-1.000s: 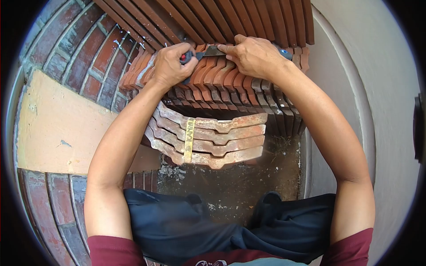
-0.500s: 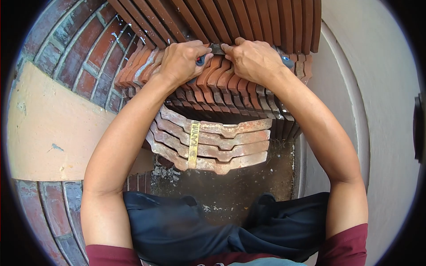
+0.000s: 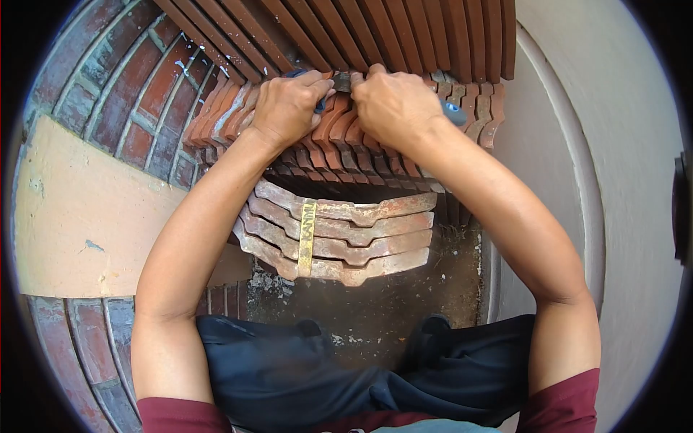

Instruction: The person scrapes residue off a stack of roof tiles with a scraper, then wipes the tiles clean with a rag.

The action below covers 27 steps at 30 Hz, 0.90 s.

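Note:
My left hand (image 3: 289, 105) is closed around a dark blue object (image 3: 320, 103), which shows beside the thumb; its kind is hidden by the fingers. Close to its right, my right hand (image 3: 393, 105) grips a tool with a rounded blue-grey handle (image 3: 453, 112) sticking out by the wrist. A flat grey metal piece (image 3: 342, 81) shows between the fingertips of both hands. Both hands rest over a row of orange clay roof tiles (image 3: 339, 119) standing on edge, right below the brown slats (image 3: 361, 36).
Nearer to me, several weathered tiles (image 3: 364, 252) lie in a stack with a yellow lettered strip (image 3: 307, 234) across them. A brick wall (image 3: 133, 94) and a cream panel (image 3: 86, 209) stand on the left, a pale wall (image 3: 635, 180) on the right.
Both hands have shifted slightly left along the tile row, the right one more. More of the blue-grey handle shows now. The view has moved a little.

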### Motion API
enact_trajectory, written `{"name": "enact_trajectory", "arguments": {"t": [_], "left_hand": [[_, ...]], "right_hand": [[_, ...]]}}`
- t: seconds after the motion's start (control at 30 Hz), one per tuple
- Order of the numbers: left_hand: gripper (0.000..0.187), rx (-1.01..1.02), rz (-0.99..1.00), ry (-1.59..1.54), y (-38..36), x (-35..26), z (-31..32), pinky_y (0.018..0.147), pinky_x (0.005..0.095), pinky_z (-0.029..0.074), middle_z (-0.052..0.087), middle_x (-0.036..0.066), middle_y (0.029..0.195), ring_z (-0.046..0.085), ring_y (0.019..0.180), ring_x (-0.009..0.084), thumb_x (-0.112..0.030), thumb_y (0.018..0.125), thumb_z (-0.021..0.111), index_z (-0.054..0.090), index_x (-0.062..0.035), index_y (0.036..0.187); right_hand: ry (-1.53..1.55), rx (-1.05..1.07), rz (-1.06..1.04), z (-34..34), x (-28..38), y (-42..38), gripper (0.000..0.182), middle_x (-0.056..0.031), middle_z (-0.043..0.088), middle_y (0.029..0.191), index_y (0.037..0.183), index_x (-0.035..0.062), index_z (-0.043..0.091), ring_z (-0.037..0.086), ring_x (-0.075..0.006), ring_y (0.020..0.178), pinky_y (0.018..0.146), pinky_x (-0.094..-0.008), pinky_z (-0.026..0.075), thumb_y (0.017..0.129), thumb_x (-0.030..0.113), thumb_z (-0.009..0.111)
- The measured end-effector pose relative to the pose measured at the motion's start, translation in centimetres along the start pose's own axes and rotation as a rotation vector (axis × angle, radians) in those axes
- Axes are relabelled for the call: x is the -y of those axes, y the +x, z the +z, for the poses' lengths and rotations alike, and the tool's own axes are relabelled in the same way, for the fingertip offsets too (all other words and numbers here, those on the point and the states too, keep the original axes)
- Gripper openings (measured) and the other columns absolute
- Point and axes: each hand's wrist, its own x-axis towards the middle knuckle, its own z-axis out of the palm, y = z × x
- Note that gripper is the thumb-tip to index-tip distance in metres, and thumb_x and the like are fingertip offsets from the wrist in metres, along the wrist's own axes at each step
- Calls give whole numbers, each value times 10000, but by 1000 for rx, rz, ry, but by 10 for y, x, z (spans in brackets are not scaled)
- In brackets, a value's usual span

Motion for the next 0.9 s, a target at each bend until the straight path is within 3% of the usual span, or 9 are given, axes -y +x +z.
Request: {"name": "enact_trajectory", "arguments": {"t": [0.1,0.17,0.27,0.47,0.57,0.67,0.77,0.9], "left_hand": [[261,-18,-14,18,1,-1,1,658,426,580,685,50,887,703,754,316,-67,726,736,727,-75,987],[216,-19,15,40,1,-1,0,644,423,571,671,58,865,700,742,319,-76,777,737,737,-85,992],[179,-22,60,57,1,-5,0,624,408,565,661,64,842,694,710,305,-83,811,739,738,-81,990],[149,-128,155,30,0,-2,1,592,381,561,655,64,812,686,664,272,-115,835,746,732,-56,971],[172,-146,148,46,0,-5,2,606,365,578,683,50,865,708,707,249,-118,809,730,724,-65,973],[190,-151,132,56,2,-5,3,618,357,587,697,41,891,719,730,241,-119,793,722,724,-77,979],[198,-135,130,61,2,-4,7,620,357,588,697,36,890,717,729,243,-121,793,720,728,-87,988],[198,-142,115,51,1,-3,6,621,362,588,695,28,887,714,727,250,-120,795,714,735,-98,990]], "right_hand": [[0,-18,30,6,9,-2,247,-205,722,1034,996,9,755,748,-363,892,772,-427,615,914,165,581],[-21,-28,13,5,3,1,241,-198,731,1018,1001,19,758,747,-359,898,761,-427,617,912,162,585],[90,184,-77,-10,-21,9,268,-209,704,977,1112,28,714,729,-381,867,727,-466,600,1000,185,528],[98,135,-92,1,-30,8,309,-175,709,992,1219,96,717,720,-361,879,787,-457,589,998,252,567],[25,-58,-106,5,-31,0,332,-161,701,1028,1267,112,701,719,-347,886,794,-449,589,1004,262,566],[-6,-74,-107,2,-35,4,277,-132,697,1084,1177,113,729,712,-319,994,835,-440,584,995,245,567],[25,16,-111,9,-41,8,278,-132,697,1078,1185,131,733,716,-316,976,833,-445,583,996,251,568],[-4,-20,-110,7,-40,9,280,-129,699,1075,1196,145,732,716,-312,972,833,-443,583,994,251,569]]}}
